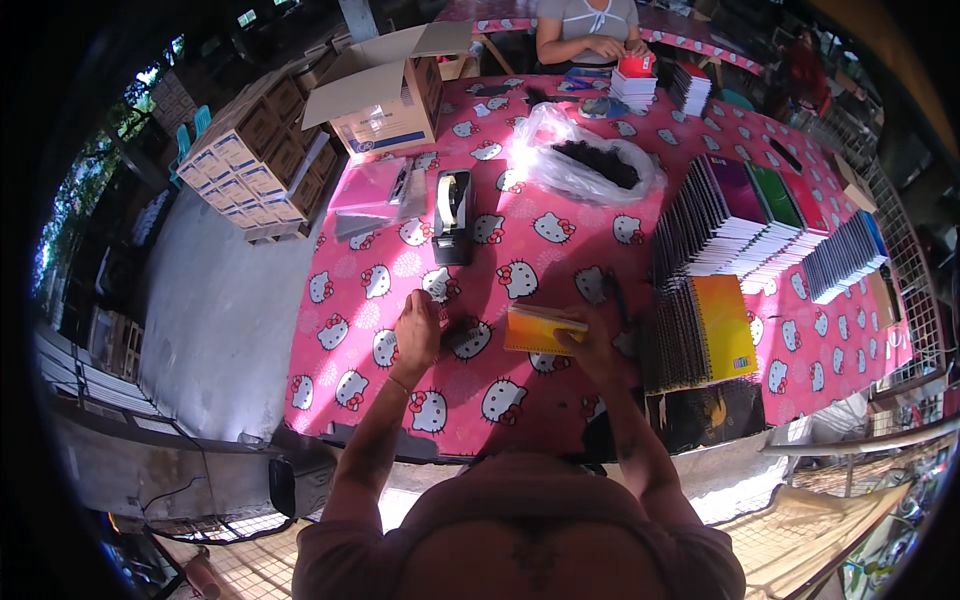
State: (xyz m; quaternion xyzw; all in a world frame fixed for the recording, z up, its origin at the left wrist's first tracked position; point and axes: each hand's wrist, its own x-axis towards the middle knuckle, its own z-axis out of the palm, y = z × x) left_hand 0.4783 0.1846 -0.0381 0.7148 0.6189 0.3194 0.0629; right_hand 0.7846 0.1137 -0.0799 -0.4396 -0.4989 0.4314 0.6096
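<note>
My right hand (592, 348) grips a small yellow spiral notebook (535, 330) by its right end, tilted above the pink table cover. To its left, my left hand (418, 332) is raised with fingertips pinched together; whatever they may hold is too small to make out. Just beyond that hand stands a black tape dispenser (453, 218) with a roll of tape in it. On my right, a tall stack of yellow-covered spiral notebooks (722, 325) sits close to the table's near edge.
Behind the yellow stack rise purple, green and red notebooks (735, 190). A clear plastic bag with black contents (590, 165), pink plastic sheets (370, 188) and an open cardboard box (385, 105) lie farther off. Across the table, a person (590, 30) handles red notebooks (634, 82).
</note>
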